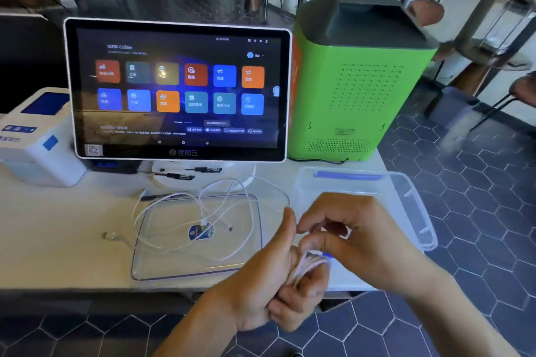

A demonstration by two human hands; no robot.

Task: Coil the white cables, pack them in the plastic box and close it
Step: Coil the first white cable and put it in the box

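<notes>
My left hand (278, 284) grips a small coil of white cable (304, 268) wound around its fingers, thumb up. My right hand (356, 232) hovers just above it, fingers curled and pinching the same cable near the coil. Loose white cable (203, 211) trails left in wide loops over the clear box lid (162, 264), which lies flat on the table with a blue label at its middle. A plug end (109, 235) rests left of the lid. The clear plastic box (406, 200) stands open behind my right hand, at the table's right edge.
A touchscreen terminal (179, 93) stands behind the lid on a white base. A green and grey machine (359, 81) is at the back right. A white receipt printer (37, 136) sits at the left. The table's front edge runs under my wrists.
</notes>
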